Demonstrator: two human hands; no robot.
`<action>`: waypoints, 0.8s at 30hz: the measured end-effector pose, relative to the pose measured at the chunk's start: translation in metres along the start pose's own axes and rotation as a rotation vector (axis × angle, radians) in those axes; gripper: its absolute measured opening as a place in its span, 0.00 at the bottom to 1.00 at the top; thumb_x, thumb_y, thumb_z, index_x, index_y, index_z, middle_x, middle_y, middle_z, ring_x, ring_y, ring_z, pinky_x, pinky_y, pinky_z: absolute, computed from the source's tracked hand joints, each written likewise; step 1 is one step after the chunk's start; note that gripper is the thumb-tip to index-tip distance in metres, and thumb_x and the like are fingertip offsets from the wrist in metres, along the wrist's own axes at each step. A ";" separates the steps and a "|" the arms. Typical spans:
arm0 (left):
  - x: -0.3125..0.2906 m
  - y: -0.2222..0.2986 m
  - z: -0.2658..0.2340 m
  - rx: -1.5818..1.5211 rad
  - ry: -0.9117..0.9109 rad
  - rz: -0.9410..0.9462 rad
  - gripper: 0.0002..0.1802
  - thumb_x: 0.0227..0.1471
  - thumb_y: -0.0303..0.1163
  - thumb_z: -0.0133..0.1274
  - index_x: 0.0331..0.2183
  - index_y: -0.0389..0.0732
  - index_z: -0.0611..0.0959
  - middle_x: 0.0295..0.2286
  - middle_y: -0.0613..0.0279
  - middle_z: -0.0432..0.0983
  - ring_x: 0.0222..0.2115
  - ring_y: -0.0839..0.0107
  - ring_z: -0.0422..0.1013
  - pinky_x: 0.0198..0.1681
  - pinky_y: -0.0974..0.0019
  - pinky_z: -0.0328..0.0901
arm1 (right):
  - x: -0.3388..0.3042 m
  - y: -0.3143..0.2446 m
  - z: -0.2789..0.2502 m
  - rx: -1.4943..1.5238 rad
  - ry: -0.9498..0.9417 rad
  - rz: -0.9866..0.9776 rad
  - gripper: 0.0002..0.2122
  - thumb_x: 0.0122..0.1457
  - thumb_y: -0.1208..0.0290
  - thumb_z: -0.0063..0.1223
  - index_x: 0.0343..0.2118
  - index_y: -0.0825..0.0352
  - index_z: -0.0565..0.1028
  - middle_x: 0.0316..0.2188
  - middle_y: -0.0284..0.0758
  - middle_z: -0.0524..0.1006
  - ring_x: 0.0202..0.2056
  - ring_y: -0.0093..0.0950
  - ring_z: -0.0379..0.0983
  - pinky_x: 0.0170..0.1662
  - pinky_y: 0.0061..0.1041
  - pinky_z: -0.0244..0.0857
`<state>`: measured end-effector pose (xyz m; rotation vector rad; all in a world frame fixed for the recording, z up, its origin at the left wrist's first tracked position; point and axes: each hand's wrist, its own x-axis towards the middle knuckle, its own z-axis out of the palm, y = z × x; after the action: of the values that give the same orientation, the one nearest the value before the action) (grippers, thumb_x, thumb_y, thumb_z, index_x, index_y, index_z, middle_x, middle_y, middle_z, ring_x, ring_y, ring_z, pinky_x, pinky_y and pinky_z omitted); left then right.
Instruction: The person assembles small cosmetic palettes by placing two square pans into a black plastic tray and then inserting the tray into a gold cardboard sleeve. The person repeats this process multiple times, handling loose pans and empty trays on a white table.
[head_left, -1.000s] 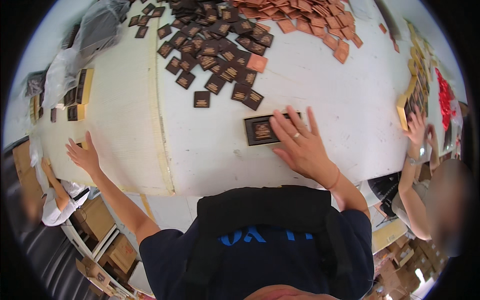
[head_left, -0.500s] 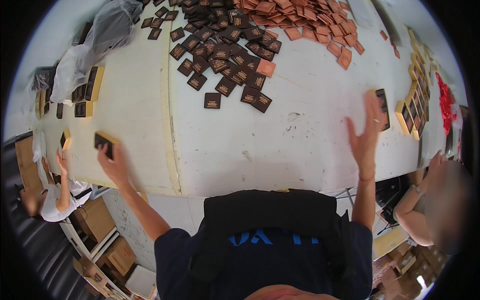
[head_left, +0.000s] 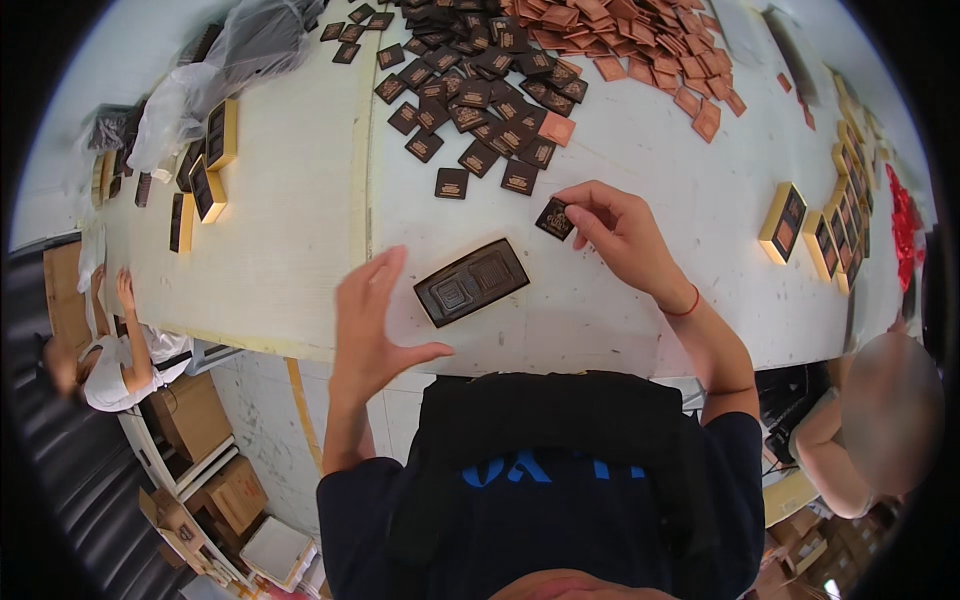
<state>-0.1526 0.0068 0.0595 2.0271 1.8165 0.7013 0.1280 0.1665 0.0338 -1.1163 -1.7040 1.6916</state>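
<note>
A gold-edged box with a dark two-compartment tray lies at a slant on the table in front of me. Just left of it, my left hand is open, thumb spread away from the fingers. Whether that thumb touches the box's near corner is hard to tell. To the box's upper right, my right hand pinches a dark square packet between thumb and fingers. Beyond it spreads a heap of similar dark packets, with one copper packet among its edge pieces.
A pile of copper-coloured square packets lies at the far right of the dark heap. Filled gold boxes stand in rows at right. More dark-lined boxes and clear plastic are at left. One person works at either end.
My left hand has brought a box from the left to the middle and let go. My right hand has come from the box at right and taken hold of a dark packet.
</note>
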 end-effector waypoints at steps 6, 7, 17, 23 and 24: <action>0.030 0.006 0.062 -0.248 -0.174 0.096 0.47 0.34 0.30 0.71 0.57 0.41 0.69 0.48 0.56 0.72 0.49 0.55 0.69 0.53 0.58 0.63 | -0.019 -0.008 -0.003 0.266 -0.089 0.088 0.08 0.64 0.74 0.50 0.43 0.70 0.75 0.30 0.30 0.77 0.29 0.15 0.74 0.29 0.15 0.67; 0.039 0.009 0.067 -0.262 -0.196 0.134 0.47 0.35 0.28 0.70 0.58 0.42 0.68 0.48 0.57 0.73 0.48 0.56 0.69 0.53 0.59 0.63 | -0.021 -0.006 -0.002 0.266 -0.084 0.093 0.08 0.63 0.75 0.51 0.43 0.70 0.75 0.31 0.30 0.77 0.29 0.15 0.74 0.29 0.15 0.67; 0.081 0.015 0.091 -0.390 -0.213 0.277 0.51 0.34 0.29 0.71 0.59 0.42 0.64 0.50 0.55 0.73 0.48 0.55 0.70 0.52 0.57 0.65 | -0.024 0.001 0.017 -0.497 -0.041 -0.366 0.13 0.49 0.82 0.58 0.40 0.65 0.80 0.30 0.37 0.76 0.33 0.36 0.73 0.36 0.31 0.69; 0.050 0.008 0.117 -0.451 0.147 0.350 0.35 0.31 0.28 0.75 0.39 0.43 0.69 0.45 0.51 0.70 0.46 0.50 0.74 0.44 0.57 0.75 | -0.025 0.012 0.024 -0.529 0.016 -0.496 0.12 0.47 0.83 0.60 0.37 0.65 0.80 0.32 0.36 0.75 0.34 0.35 0.73 0.36 0.31 0.70; 0.051 0.009 0.117 -0.394 0.151 0.389 0.35 0.31 0.29 0.75 0.39 0.43 0.70 0.44 0.52 0.70 0.46 0.50 0.74 0.44 0.57 0.75 | -0.026 0.012 0.028 -0.544 0.036 -0.489 0.11 0.47 0.83 0.60 0.35 0.65 0.80 0.32 0.35 0.75 0.34 0.35 0.73 0.37 0.31 0.69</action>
<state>-0.0761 0.0656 -0.0247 2.1067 1.2272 1.2409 0.1223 0.1282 0.0243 -0.8279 -2.2567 0.9309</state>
